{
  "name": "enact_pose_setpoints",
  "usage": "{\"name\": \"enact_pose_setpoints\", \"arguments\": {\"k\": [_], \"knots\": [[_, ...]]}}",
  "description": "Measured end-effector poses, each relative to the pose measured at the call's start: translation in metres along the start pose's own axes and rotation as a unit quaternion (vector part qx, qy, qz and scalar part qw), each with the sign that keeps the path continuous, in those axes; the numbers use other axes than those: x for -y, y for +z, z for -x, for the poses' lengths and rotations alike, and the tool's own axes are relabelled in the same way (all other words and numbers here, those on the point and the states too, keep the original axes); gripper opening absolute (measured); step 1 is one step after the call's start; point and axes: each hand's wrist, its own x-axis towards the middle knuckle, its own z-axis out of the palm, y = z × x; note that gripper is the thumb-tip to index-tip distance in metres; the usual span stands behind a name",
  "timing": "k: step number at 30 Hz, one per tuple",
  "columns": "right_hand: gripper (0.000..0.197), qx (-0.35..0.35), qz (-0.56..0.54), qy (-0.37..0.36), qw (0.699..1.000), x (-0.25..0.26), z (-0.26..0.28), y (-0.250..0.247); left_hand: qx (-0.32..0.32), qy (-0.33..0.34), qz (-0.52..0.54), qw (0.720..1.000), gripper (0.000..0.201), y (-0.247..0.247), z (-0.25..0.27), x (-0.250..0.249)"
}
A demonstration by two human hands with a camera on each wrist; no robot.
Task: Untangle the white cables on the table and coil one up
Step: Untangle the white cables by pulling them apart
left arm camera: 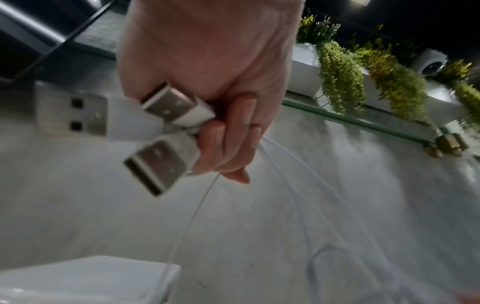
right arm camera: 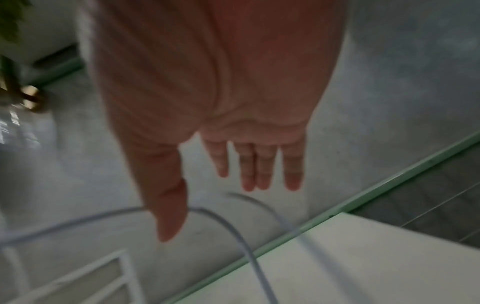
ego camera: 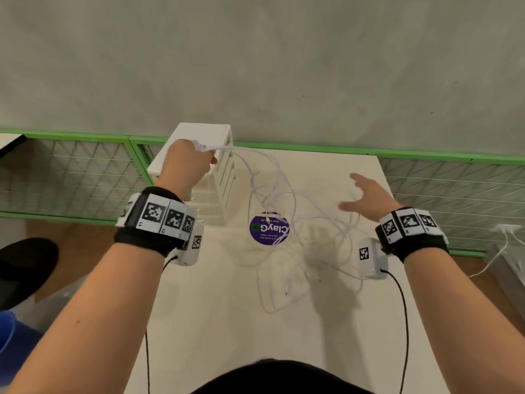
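Several thin white cables lie in a loose tangle on the white table, partly over a purple round sticker. My left hand is raised at the back left and grips the cable ends; three USB plugs stick out of its fist, and the cords hang down to the tangle. My right hand hovers over the tangle's right side with fingers spread and straight, holding nothing. A cable loop hangs just under its thumb.
A white slatted rack stands at the table's back left, right beside my left hand. A green-framed wire fence runs behind the table. More white cable hangs off to the right. A black shoe is on the floor left.
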Motion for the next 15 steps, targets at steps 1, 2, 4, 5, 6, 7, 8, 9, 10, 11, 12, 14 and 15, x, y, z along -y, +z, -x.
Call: {"name": "enact_pose_setpoints", "arguments": {"k": [1,2,4,5,6,7,8,9,10,11,12,14,15], "knots": [[0.076,0.021,-0.016,-0.054,0.998,0.012,0.004,0.007,0.013,0.006,-0.010,1.000,0.030,0.006,0.004,-0.005],[0.074,0.023,-0.054,-0.115,0.992,0.027,0.009,0.013,0.025,0.011,-0.016,0.999,0.028,0.013,0.009,-0.010],[0.061,0.010,-0.137,-0.199,0.970,0.057,0.020,0.029,0.050,0.017,-0.002,0.999,0.026,0.024,0.015,-0.019],[0.056,0.015,-0.168,-0.214,0.962,0.073,0.027,0.037,0.061,0.015,0.022,0.998,0.026,0.027,0.017,-0.023],[0.054,0.031,-0.192,-0.217,0.957,0.085,0.032,0.044,0.070,0.010,0.052,0.996,0.027,0.030,0.019,-0.027],[0.058,0.051,-0.206,-0.213,0.954,0.092,0.034,0.051,0.074,0.004,0.084,0.994,0.027,0.032,0.020,-0.030],[0.064,0.062,-0.199,-0.209,0.955,0.096,0.035,0.058,0.077,0.000,0.112,0.991,0.027,0.033,0.022,-0.033],[0.067,0.054,-0.161,-0.202,0.965,0.096,0.034,0.064,0.080,-0.002,0.133,0.988,0.027,0.032,0.024,-0.036],[0.066,0.029,-0.120,-0.197,0.973,0.095,0.032,0.067,0.083,-0.002,0.145,0.986,0.027,0.031,0.025,-0.039],[0.062,-0.004,-0.111,-0.195,0.975,0.094,0.030,0.068,0.087,0.002,0.148,0.985,0.027,0.030,0.027,-0.042],[0.058,-0.037,-0.144,-0.196,0.969,0.095,0.028,0.066,0.092,0.005,0.146,0.985,0.028,0.029,0.028,-0.044],[0.056,-0.096,-0.261,-0.213,0.937,0.097,0.029,0.060,0.101,0.006,0.134,0.986,0.028,0.029,0.029,-0.045],[0.055,-0.113,-0.299,-0.224,0.921,0.100,0.030,0.057,0.103,0.005,0.127,0.987,0.028,0.028,0.030,-0.045]]}}
